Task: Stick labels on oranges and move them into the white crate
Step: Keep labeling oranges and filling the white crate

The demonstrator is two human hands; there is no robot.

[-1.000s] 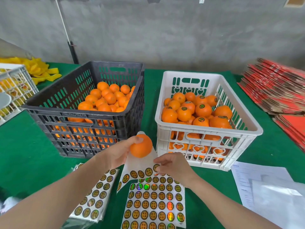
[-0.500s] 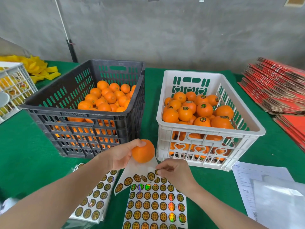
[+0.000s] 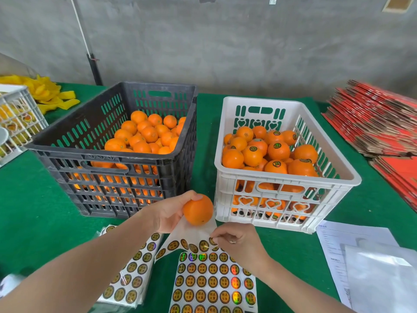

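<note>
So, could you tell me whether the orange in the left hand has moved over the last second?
Yes, slightly: the orange has shifted right, closer to the white crate at its near left corner.

Open gap between black crate [image 3: 117,159]; white crate [image 3: 286,179]

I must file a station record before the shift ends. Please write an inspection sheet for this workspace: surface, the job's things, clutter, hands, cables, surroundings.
Surface: green cloth covers the table.
Job's things: black crate holds bare oranges; white crate holds labelled oranges; label sheets lie in front.
Clutter: papers at right; red cartons stacked far right; yellow netting and a side crate at left.
Hands: left hand grips one orange with no label showing; right hand pinches a label on a sheet.
Cables: a thin rod or cord at the wall, cannot tell which.
Surroundings: grey wall.
</note>
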